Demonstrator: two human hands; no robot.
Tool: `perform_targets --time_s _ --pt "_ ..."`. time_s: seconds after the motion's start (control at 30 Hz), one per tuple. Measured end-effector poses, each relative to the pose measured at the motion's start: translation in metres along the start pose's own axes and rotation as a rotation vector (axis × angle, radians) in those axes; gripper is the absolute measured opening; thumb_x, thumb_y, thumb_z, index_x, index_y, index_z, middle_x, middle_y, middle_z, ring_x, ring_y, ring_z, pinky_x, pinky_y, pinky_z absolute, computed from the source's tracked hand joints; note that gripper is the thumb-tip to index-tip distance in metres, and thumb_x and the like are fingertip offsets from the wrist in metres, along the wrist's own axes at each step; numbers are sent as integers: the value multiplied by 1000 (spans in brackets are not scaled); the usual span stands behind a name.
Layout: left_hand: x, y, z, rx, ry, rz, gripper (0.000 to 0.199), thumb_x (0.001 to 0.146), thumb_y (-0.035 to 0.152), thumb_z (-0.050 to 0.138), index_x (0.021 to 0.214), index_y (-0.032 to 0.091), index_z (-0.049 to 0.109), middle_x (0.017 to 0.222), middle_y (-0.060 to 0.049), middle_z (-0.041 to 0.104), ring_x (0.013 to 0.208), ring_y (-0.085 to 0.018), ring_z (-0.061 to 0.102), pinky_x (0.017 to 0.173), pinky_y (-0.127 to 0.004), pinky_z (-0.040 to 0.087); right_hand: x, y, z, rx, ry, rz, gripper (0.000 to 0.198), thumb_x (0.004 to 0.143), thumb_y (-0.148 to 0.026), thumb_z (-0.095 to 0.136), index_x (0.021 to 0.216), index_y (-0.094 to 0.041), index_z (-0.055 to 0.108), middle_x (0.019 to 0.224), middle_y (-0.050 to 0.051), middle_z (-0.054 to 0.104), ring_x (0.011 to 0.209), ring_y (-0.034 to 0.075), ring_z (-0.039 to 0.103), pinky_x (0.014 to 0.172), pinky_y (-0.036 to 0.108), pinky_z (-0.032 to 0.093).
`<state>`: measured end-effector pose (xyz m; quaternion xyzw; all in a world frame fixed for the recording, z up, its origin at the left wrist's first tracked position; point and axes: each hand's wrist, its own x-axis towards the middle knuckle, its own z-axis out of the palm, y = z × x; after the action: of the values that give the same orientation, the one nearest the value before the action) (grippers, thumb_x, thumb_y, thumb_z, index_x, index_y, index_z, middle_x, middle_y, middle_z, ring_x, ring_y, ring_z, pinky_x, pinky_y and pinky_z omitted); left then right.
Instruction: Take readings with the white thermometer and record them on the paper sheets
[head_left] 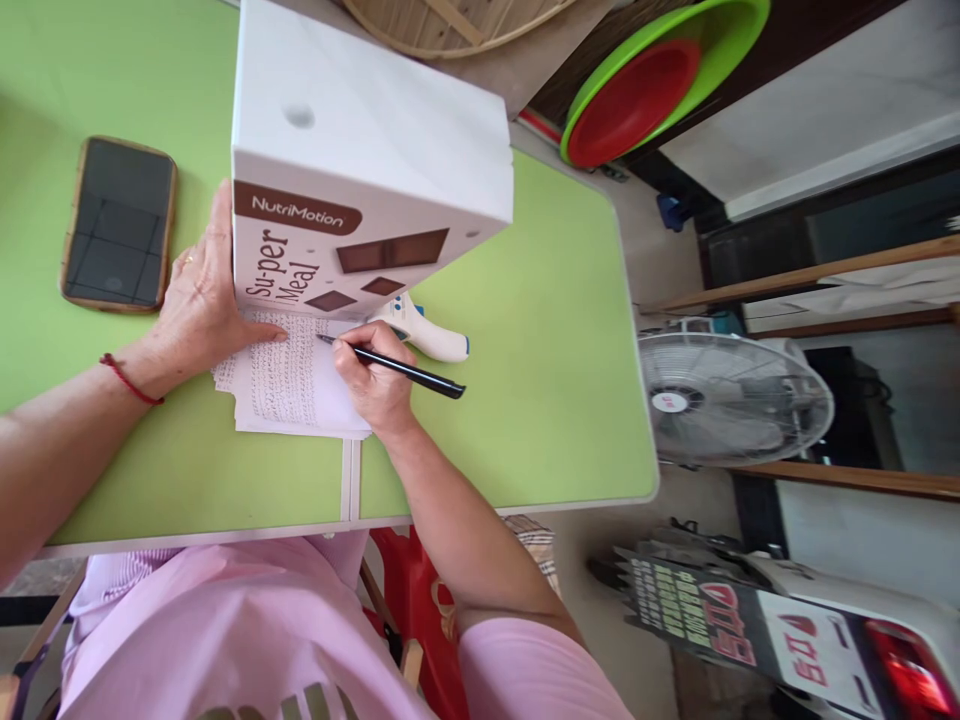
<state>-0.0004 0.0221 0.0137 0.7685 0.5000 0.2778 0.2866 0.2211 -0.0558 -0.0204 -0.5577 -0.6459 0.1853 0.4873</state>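
Observation:
My right hand (373,375) grips a black pen (409,370), its tip touching a stack of white paper sheets (289,385) covered with dense handwriting. My left hand (199,300) lies flat on the left edge of the sheets, fingers spread, beside a white and brown "NutriMotion Super Meal" box (360,150) that stands over the top of the paper. A red string circles my left wrist. Everything rests on a green folding table (555,350).
A phone (118,223) in a brown case lies screen-up at the table's left. A white handheld thermometer (427,335) lies behind my right hand. Off the table stand a white fan (731,400), green and red basins (660,70), a bamboo tray (450,20) and shelves.

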Motion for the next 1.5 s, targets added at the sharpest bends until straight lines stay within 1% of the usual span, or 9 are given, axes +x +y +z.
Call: perform_targets --time_s 0.13,0.4,0.73,0.87,1.0,1.13,1.23,1.4,1.5 --pt "1 0 0 6 -11 -9 116 62 97 77 143 18 50 154 -21 53 154 -52 38 132 -67 26 1 -1 0 -2 -7 23 21 91 -41 61 77 -25 58 63 -6 56 55 12 48 57 27 48" --pt "0 2 -2 55 -46 -29 102 69 68 87 145 14 46 158 -22 50 157 -50 37 133 -63 26 0 1 0 30 25 -1 20 91 -39 61 76 -25 57 63 -5 56 55 11 48 56 27 47" --pt "0 -2 0 64 -39 -21 108 65 70 90 147 15 47 158 -20 51 154 -53 39 133 -65 26 1 2 0 25 40 -46 16 90 -33 61 77 -25 57 63 -6 56 55 12 49 56 27 47" --pt "0 -1 0 69 -35 -37 109 66 76 89 146 15 48 159 -21 51 154 -54 38 132 -66 26 1 2 -1 9 15 -8 18 90 -35 61 77 -26 54 64 -5 56 56 12 49 57 27 48" --pt "0 -1 0 97 -41 -63 110 62 62 97 146 11 49 160 -24 48 154 -55 38 133 -63 26 1 3 -1 -6 28 13 19 90 -36 60 76 -26 53 64 -5 55 57 12 48 57 28 48" --pt "-1 -2 -1 110 -27 -15 97 66 51 95 144 14 51 159 -20 53 152 -51 41 132 -64 30 1 3 -1 -5 62 -18 17 89 -34 60 76 -26 54 63 -5 56 56 12 49 56 27 47" --pt "-1 -4 0 102 -27 -4 96 68 56 93 143 14 52 158 -19 55 151 -51 44 132 -65 30 1 4 0 -5 82 -16 18 90 -35 60 76 -26 55 63 -5 56 56 12 49 56 27 47" --pt "0 -5 1 60 -16 5 108 65 78 87 144 14 52 157 -20 53 153 -52 41 133 -63 28 1 3 0 -31 56 7 19 90 -36 60 76 -26 52 64 -5 56 58 13 51 58 28 49" --pt "-1 -4 0 58 -17 3 104 66 74 88 146 17 50 158 -18 54 153 -52 41 133 -65 27 1 3 0 -31 61 -11 18 89 -34 59 75 -26 52 63 -5 56 57 13 50 57 28 49"
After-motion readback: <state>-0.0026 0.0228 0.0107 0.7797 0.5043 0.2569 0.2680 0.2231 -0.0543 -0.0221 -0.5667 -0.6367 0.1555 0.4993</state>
